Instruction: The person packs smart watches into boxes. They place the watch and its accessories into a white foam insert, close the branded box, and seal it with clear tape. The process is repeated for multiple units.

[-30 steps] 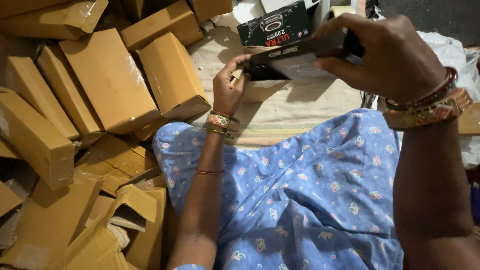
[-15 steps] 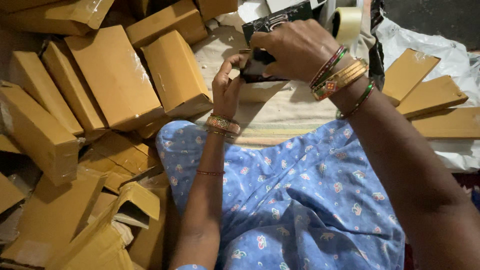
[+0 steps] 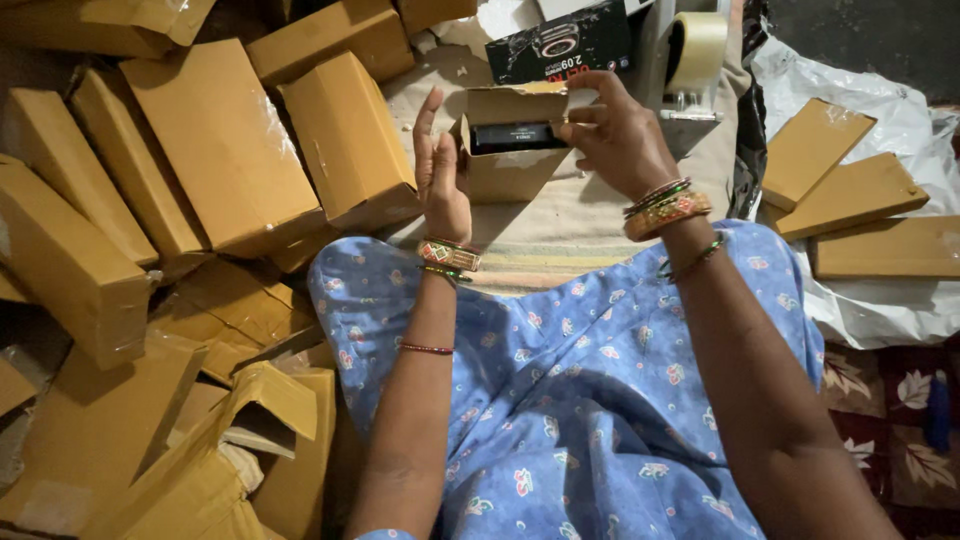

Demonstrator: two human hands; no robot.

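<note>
An open brown cardboard box stands on end in front of me, its flaps spread. A black product box sits inside its mouth. My left hand steadies the box's left side, fingers raised and partly spread. My right hand grips the right flap and top edge. Both wrists wear bangles. My lap is covered by blue flowered cloth.
Another black product box lies behind, beside a tape dispenser. Several sealed brown boxes pile at left, with opened ones lower left. Flat brown cartons rest on white plastic sheet at right.
The black product box, held up by my right hand before, now sits inside the brown box. My right hand has come down onto the flap.
</note>
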